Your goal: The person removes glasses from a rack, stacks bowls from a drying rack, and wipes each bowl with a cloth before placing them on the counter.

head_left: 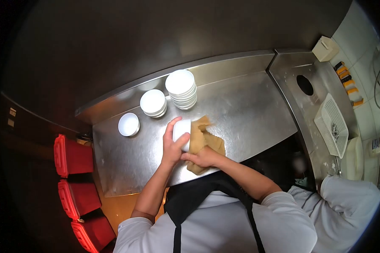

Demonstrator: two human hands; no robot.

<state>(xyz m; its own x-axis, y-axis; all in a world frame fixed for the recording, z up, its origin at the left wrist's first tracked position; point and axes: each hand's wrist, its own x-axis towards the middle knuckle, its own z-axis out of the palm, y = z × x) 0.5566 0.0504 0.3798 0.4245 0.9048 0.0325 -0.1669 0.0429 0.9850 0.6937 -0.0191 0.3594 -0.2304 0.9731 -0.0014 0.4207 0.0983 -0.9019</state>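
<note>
My left hand (172, 145) grips a white bowl (182, 130) tipped on its side, thumb and fingers on its outer wall. A tan cloth (214, 141) is bunched against the bowl's open side and hangs down toward the counter's front edge. My right hand (204, 157) is closed on the cloth, its fingers partly hidden in the folds. Behind the hands stand a tall stack of white bowls (180, 83) and a shorter stack (153, 102). Farther left, a white bowl (128, 124) sits apart from them.
The steel counter (249, 105) has a raised back edge. On the left are several red lidded bins (78, 156). To the right, a second counter with a round hole (305, 85) holds a white perforated basket (331, 126). A person in a light shirt (346, 206) is close at my right.
</note>
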